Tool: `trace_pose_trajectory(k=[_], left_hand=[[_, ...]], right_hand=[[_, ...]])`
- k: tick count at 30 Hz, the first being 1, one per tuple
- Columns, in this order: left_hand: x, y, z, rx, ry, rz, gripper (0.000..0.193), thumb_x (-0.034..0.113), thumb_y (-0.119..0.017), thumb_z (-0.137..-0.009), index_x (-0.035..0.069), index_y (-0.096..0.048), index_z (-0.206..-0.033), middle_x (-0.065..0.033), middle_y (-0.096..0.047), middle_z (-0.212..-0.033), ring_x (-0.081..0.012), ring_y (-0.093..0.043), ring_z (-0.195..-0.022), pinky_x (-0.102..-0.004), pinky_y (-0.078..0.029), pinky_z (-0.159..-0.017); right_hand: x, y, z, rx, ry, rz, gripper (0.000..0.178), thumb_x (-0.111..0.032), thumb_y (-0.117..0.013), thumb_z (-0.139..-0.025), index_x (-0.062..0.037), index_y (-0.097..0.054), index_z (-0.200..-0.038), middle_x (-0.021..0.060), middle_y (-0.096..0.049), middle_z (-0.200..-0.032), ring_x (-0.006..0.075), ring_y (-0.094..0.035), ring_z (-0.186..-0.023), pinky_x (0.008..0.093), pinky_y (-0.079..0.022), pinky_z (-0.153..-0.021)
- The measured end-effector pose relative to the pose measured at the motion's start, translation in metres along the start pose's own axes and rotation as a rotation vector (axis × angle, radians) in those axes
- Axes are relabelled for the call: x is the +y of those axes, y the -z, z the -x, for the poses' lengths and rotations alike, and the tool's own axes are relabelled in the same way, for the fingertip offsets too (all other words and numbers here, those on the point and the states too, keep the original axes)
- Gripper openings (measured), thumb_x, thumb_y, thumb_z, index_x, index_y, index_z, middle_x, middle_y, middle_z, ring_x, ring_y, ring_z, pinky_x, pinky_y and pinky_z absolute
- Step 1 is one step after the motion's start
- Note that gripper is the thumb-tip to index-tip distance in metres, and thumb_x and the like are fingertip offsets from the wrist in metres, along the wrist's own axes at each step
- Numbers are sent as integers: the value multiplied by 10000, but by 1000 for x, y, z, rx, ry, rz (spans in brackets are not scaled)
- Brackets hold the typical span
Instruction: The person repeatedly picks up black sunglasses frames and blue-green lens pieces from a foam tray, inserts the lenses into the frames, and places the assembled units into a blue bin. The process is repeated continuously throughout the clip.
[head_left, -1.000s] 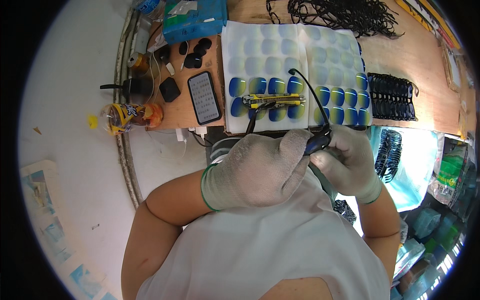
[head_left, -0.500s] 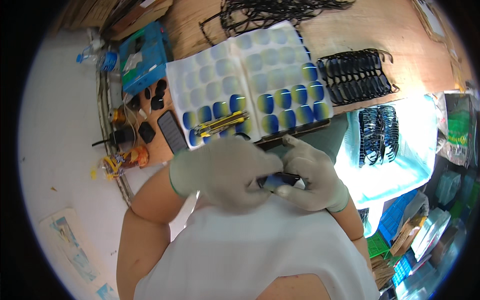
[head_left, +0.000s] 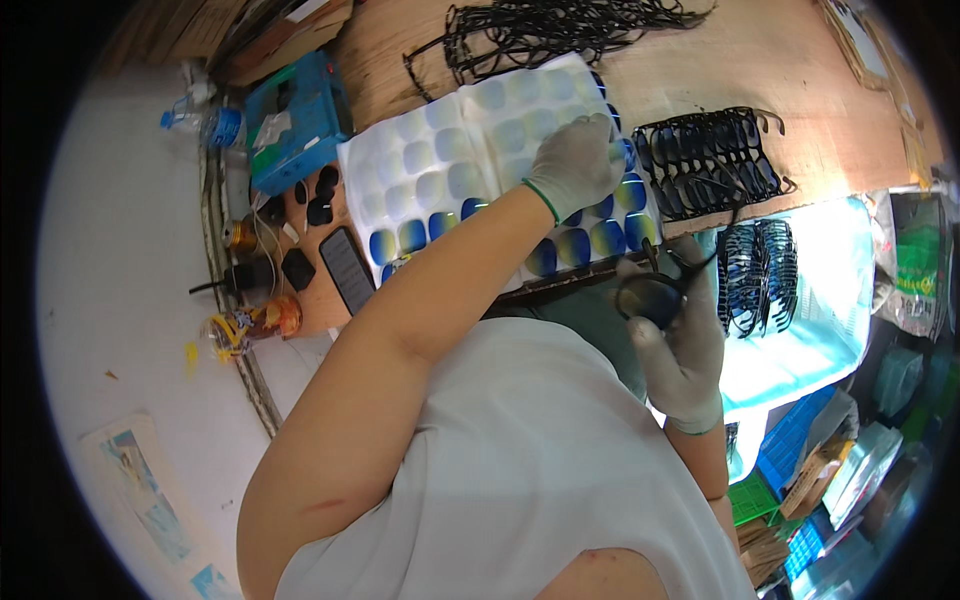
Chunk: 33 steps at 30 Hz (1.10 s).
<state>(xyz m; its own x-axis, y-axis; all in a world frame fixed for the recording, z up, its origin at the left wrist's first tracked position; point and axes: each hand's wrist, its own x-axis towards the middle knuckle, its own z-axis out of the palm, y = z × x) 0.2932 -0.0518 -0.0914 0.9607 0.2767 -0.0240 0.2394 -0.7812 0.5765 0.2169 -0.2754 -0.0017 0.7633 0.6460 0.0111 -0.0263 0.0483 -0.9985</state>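
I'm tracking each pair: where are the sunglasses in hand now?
In the head view, the sunglasses are right of centre, in the right hand, left of the pale-blue basket.

At mid-bench (head_left: 790, 80), lens sheets (head_left: 487, 155), partly under the left hand (head_left: 578, 165). Beyond, heaped frames (head_left: 540, 35); to the right, rowed glasses (head_left: 700, 160); to the left, a phone (head_left: 346, 268); far left, a box (head_left: 300, 120). Near right, glasses (head_left: 757, 275) in a basket (head_left: 845, 260). Before the bench's near edge, sunglasses (head_left: 650, 300) in the right hand (head_left: 690, 355).
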Motion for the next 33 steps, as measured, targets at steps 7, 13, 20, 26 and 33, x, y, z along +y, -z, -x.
trace_pose_trajectory(k=[7, 13, 20, 26, 33], left_hand=[[-19, 82, 115, -62, -35, 518, 187, 115, -720, -916, 7, -604, -1015, -160, -707, -882, -285, -699, -777, -371, -536, -705], [-56, 115, 234, -215, 7, 1212, 164, 30, -712, -942, 22, -619, -1076, -60, -641, -1028, -128, -640, -902, -291, -526, -787], [-63, 125, 252, 20, 71, 1440, 232, 25, -698, -961, 7, -611, -1175, -85, -626, -1126, -144, -635, -987, -318, -553, -859], [-91, 135, 259, -234, 45, 1792, 343, 95, -694, -966, -31, -615, -1275, -118, -677, -1113, -160, -651, -880, -316, -549, -789], [-80, 159, 259, -265, 149, 1409, 285, 185, -735, -948, -16, -688, -1144, -51, -685, -959, -106, -606, -844, -281, -505, -765]], right_hand=[[16, -28, -4, -131, 223, -75, 597, 156, -471, -870, 0, -288, -1416, 199, -634, -1182, 212, -662, -1030, 350, -549, -920], [8, -73, -2, -218, 14, 125, 460, 97, -509, -872, 25, -396, -1313, 115, -660, -882, 168, -662, -799, 293, -536, -754], [-2, -116, -5, -366, -231, -108, 258, -8, -643, -944, 53, -544, -1174, 109, -731, -991, 134, -698, -910, 272, -547, -833], [-14, -132, -14, -557, -416, -269, 276, -94, -568, -1014, 89, -652, -1204, 141, -729, -1124, 152, -682, -971, 279, -540, -866], [-4, -127, -5, -592, -432, -255, 271, -103, -504, -1047, 74, -623, -1213, 107, -695, -1044, 148, -663, -976, 295, -527, -890]])
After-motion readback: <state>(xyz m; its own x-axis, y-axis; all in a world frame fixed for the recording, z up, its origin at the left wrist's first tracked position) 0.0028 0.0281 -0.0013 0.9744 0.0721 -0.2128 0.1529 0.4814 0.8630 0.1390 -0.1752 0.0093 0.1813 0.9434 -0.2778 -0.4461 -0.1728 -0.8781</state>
